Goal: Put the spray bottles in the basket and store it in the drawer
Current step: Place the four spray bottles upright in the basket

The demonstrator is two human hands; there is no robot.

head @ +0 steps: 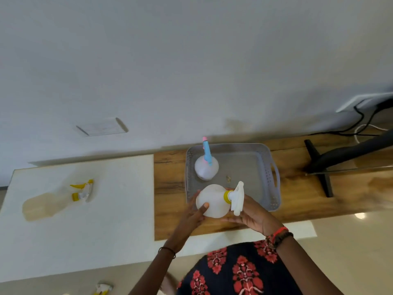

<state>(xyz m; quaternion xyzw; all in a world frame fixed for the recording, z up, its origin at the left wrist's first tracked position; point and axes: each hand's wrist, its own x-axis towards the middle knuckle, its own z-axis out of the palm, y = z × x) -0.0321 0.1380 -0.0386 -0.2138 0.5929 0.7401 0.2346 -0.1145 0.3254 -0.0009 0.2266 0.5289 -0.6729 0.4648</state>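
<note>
Gripping the white spray bottle (212,201) on its side, the left hand (194,211) wraps the base with the thumb laid across it. The right hand (254,217) closes round the yellow collar beneath the trigger head.

At about the same depth, well apart to the left, a yellow-triggered bottle (49,204) lies on its side on the white surface (95,231), not yet collected.

The held bottle hangs over the near-left corner of the grey basket (274,167), which sits on the wooden surface (170,188). The step in hand appears to be placement:

1. Turn the bottle upright before lowering it.
2. Set the base on the bare basket floor, near side, beside the blue-headed bottle (206,168) standing at the far-left corner.
3. Keep the trigger head clear of the basket wall and of the neighbouring nozzle.
4. Release only when the base sits flat, leaving room for the remaining bottle.

No drawer can be identified.
</note>
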